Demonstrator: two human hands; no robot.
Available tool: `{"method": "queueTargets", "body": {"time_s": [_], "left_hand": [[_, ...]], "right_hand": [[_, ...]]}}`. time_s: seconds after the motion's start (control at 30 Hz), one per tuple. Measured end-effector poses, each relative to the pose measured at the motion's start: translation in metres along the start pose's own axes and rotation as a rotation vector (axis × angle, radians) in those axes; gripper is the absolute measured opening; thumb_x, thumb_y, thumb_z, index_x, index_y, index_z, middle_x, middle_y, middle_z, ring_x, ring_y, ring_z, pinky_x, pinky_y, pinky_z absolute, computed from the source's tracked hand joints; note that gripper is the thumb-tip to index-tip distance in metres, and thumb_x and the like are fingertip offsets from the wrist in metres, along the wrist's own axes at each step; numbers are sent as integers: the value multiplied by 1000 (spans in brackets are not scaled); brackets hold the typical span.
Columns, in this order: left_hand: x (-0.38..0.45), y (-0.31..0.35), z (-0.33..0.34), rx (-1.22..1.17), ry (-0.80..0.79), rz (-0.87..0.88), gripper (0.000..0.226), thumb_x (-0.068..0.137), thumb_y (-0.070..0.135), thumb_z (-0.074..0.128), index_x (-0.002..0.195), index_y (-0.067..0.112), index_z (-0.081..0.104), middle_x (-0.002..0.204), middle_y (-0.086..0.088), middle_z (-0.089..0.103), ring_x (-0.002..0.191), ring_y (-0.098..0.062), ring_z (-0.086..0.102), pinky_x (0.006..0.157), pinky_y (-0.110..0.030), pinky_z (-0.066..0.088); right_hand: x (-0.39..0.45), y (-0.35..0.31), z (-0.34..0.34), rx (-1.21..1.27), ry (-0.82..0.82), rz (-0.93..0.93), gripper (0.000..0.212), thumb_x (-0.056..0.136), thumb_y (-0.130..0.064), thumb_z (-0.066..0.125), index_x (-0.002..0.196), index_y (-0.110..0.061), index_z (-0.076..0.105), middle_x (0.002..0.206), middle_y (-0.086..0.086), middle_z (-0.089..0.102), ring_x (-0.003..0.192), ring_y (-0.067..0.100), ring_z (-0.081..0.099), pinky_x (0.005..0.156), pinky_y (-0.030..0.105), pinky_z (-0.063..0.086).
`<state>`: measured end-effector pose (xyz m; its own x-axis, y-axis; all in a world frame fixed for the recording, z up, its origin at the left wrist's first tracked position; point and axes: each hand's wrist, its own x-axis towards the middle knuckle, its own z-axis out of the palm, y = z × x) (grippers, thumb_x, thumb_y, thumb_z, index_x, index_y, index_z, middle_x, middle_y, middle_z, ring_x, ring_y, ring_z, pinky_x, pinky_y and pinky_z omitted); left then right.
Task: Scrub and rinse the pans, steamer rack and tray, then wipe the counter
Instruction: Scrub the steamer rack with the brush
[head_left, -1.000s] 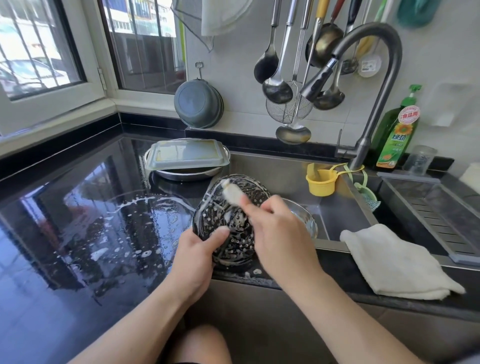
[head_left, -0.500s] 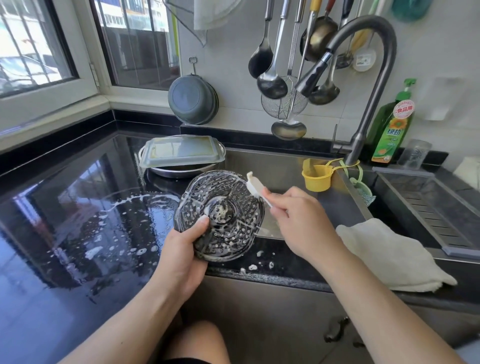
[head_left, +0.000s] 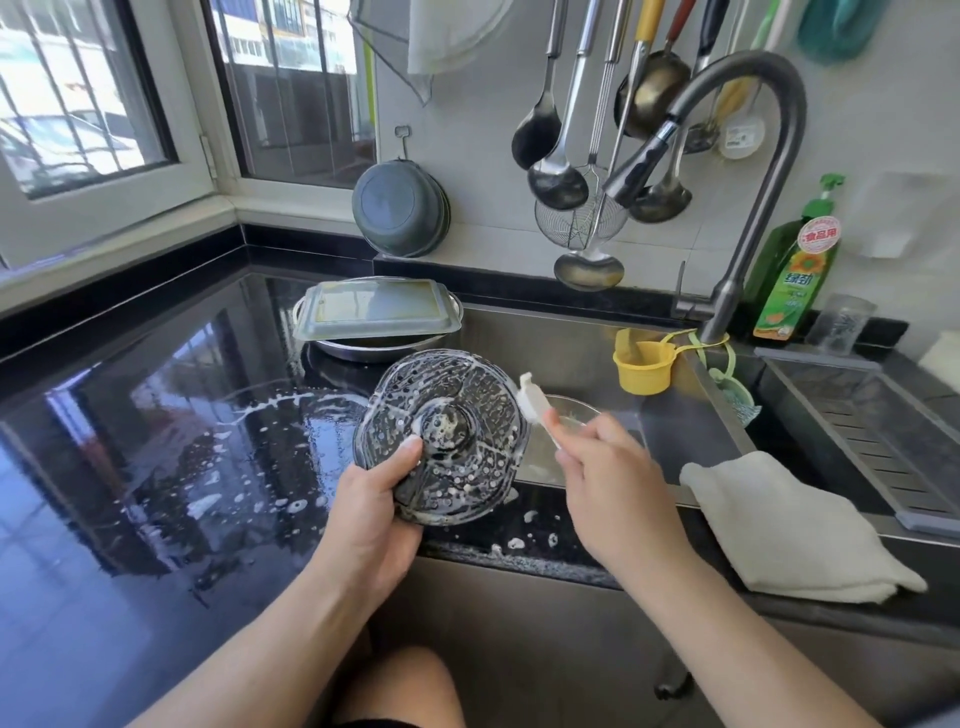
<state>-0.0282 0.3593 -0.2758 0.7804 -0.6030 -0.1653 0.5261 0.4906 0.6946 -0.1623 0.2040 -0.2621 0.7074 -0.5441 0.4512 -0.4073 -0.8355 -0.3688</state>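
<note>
The black glossy desk fills the left and front of the view, spattered with white suds near its front edge. To its right lies the steel sink, with the curved faucet rising at its back and a folded pale cloth draped over the front rim. At the back of the desk a rectangular tray rests upside down across a round steel pan.

The steamer rack, a round perforated disc coated in foam, is held up on edge above the desk's front rim, just left of the sink. Its flat face is turned toward the camera and tipped slightly back, the centre hub pointing at the viewer. The left hand is clamped on its lower left edge, thumb pressed on the face near the hub. The right hand is closed around the handle of a small white brush. The brush's long axis runs up and to the left, and its head touches the rack's right rim.
</note>
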Motion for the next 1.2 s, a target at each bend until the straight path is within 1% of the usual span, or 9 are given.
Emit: {"method": "queueTargets", "body": {"time_s": [0.13, 0.33, 0.5, 0.67, 0.77, 0.8, 0.9, 1.07, 1.2], "left_hand": [[6, 2, 0, -36, 41, 20, 30, 101, 0, 49, 127, 3, 63, 122, -20, 72, 114, -35, 69, 93, -53, 57], [5, -3, 0, 0, 38, 14, 28, 101, 0, 50, 125, 3, 65, 121, -19, 72, 113, -34, 70, 96, -53, 54], [6, -4, 1, 21, 18, 16, 29, 101, 2, 49, 125, 3, 65, 122, -21, 71, 115, -35, 69, 97, -50, 55], [6, -4, 1, 32, 20, 31, 29, 101, 0, 50, 126, 3, 65, 123, -22, 71, 117, -37, 67, 100, -53, 52], [6, -6, 0, 46, -2, 31, 29, 100, 0, 51, 124, 3, 66, 122, -23, 71, 116, -37, 68, 103, -54, 50], [7, -7, 0, 53, -7, 33, 29, 99, 0, 51, 125, 3, 65, 122, -23, 71, 116, -37, 68, 104, -55, 50], [6, -9, 1, 73, -23, 37, 32, 98, 1, 53, 128, 0, 64, 122, -23, 71, 117, -39, 67, 105, -56, 49], [7, -8, -1, 89, -37, 56, 28, 99, 1, 52, 123, 0, 66, 119, -24, 71, 113, -38, 69, 102, -54, 51], [4, -11, 2, 139, -74, 38, 26, 98, 0, 53, 120, -5, 66, 117, -27, 71, 112, -42, 69, 102, -55, 51]], "right_hand": [[-39, 0, 9, 23, -64, -7, 52, 98, -16, 61, 144, -37, 53, 90, -9, 45, 70, 21, 55, 62, 43, 53], [-7, -3, -4, -10, 148, 37, 47, 96, -10, 64, 138, -31, 61, 87, -8, 47, 67, 19, 51, 54, 40, 52], [-17, -28, 9, -8, -53, -161, 49, 98, -15, 60, 141, -39, 56, 89, -7, 43, 66, 23, 52, 58, 43, 50], [19, -11, 0, -89, -2, -39, 48, 101, -16, 55, 141, -42, 55, 90, -5, 46, 69, 22, 52, 59, 42, 50], [11, -32, 1, -67, -78, -189, 50, 101, -14, 53, 143, -41, 52, 90, -5, 45, 66, 22, 51, 56, 39, 46], [12, -32, 0, -68, -77, -186, 48, 102, -16, 52, 143, -41, 52, 89, -6, 45, 66, 22, 51, 56, 38, 44], [34, -15, -4, -58, -4, 14, 45, 104, -19, 50, 144, -40, 54, 91, -5, 45, 73, 20, 51, 59, 36, 43], [11, -44, 5, 32, -120, -161, 48, 103, -19, 51, 146, -41, 49, 93, -6, 45, 77, 22, 53, 67, 41, 50], [34, -25, 3, 47, -70, 19, 43, 103, -23, 52, 141, -45, 55, 90, -8, 45, 79, 17, 52, 69, 39, 49]]}}
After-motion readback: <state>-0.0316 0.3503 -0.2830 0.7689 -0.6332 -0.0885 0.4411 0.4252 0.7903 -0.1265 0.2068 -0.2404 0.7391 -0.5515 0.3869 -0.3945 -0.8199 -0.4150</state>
